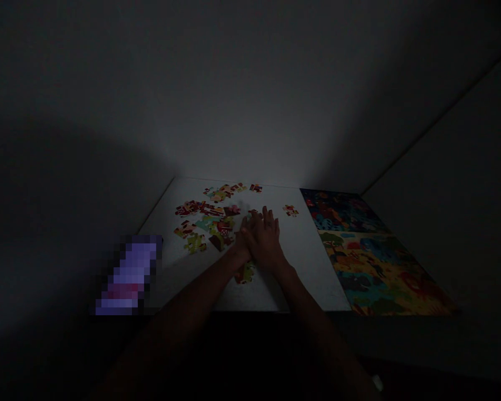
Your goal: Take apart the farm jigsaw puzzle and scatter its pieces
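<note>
My right hand (268,242) lies across my left hand (242,238) over the white tabletop, its fingers stretched forward. The left hand is partly covered by the right; what shows of its fingers looks flat. Jigsaw pieces (221,227) in red, green and brown lie in a loose cluster just left of my hands. Another jigsaw piece (255,214) shows by my fingertips, and green-yellow jigsaw pieces (245,273) lie below my wrists. Whatever is under my palms is hidden, and the dim light blurs detail.
Two colourful picture sheets, one dark blue (346,210) and one yellow with animals (384,273), cover the table's right side. A lone jigsaw piece (291,211) lies right of my hands. A pixelated, lit rectangular object (129,275) is at the left edge. Walls rise behind.
</note>
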{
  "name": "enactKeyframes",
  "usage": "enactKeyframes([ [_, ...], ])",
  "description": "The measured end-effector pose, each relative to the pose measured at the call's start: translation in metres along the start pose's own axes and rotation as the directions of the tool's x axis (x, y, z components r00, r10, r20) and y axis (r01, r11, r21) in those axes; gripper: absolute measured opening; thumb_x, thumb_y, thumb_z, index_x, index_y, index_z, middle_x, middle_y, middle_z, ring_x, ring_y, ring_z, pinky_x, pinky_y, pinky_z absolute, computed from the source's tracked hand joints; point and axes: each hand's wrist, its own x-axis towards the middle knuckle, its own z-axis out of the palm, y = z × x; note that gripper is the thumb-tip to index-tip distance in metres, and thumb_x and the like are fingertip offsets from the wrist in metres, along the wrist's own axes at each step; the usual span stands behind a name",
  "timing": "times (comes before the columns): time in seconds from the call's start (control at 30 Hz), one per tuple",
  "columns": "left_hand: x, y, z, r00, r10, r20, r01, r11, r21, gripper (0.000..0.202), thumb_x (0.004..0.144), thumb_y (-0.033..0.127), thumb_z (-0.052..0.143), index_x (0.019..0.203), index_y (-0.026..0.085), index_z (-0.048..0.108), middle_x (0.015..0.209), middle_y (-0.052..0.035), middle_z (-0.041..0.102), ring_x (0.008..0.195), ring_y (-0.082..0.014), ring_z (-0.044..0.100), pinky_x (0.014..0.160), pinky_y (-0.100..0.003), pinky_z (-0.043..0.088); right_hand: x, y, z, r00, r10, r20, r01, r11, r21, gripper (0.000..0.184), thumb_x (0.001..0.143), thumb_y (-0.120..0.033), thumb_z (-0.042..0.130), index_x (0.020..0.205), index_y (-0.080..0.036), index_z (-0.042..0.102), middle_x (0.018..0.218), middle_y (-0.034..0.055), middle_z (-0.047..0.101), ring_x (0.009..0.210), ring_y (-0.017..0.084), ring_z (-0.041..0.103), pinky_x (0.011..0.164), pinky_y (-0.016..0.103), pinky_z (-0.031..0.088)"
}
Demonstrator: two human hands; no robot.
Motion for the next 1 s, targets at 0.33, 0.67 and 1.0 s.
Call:
enactKeyframes([
  [0.33,0.004,0.008,-0.023,0.985,0.144,0.093,-0.158,0.975,0.158,0.054,0.100,0.028,0.032,0.154,0.028,0.031,0.163,-0.0099,0.023,0.151,-0.0305,0.019,0.120,-0.055,0.018,-0.068,0.021,0.031,0.969,0.229,-0.089,-0.227,0.973,0.030,0.080,0.096,-0.059,0.028,0.157,-0.008,0.017,0.162,0.0239,0.018,0.151,0.035,0.012,0.117,0.059,0.015],
  [0.67,0.014,0.015,-0.029,0.988,0.127,0.087,-0.139,0.979,0.152,0.053,0.101,0.040,0.033,0.151,0.022,0.038,0.162,-0.0154,0.025,0.149,-0.0346,0.022,0.117,-0.060,0.020,-0.068,0.018,0.037,0.991,0.123,-0.061,-0.127,0.990,-0.068,0.109,0.086,-0.071,0.044,0.156,0.000,-0.002,0.161,0.0285,0.015,0.150,0.040,0.015,0.116,0.061,0.017],
  [1.0,0.052,0.022,-0.012,1.000,-0.029,0.005,0.029,0.999,0.039,0.061,0.098,0.047,0.032,0.153,0.021,0.034,0.163,-0.0141,0.023,0.152,-0.0317,0.014,0.120,-0.057,0.010,-0.065,0.010,0.028,0.986,0.150,0.068,-0.140,0.980,-0.140,0.105,0.087,-0.075,0.037,0.155,0.002,0.016,0.160,0.0278,0.019,0.150,0.040,0.012,0.118,0.061,0.008],
])
